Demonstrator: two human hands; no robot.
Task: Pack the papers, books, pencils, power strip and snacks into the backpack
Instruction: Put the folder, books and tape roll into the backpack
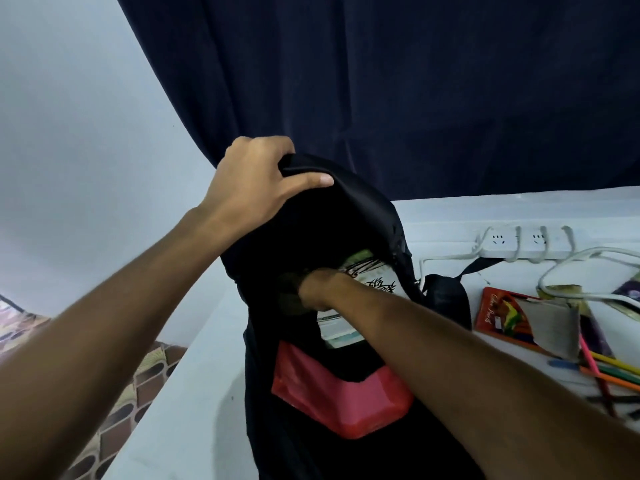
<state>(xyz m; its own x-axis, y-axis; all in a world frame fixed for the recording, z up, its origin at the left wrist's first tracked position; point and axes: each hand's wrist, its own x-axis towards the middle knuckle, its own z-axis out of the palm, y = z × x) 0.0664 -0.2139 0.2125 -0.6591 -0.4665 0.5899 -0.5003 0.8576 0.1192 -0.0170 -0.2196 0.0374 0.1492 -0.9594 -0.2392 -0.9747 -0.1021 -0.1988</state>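
Left hand (256,181) grips the top flap of the soft black fabric backpack (311,393), which stands on the white table (194,393), holding its mouth open. Right hand (317,289) is inside on the white printed books (367,275); can't tell its finger state. The fabric looks limp, so I'd keep hold of the rim. Red cardboard pencil box (491,315) has cursive lettering, unreadable. White power strip (526,245) is rigid; take it by the body, not the cord.
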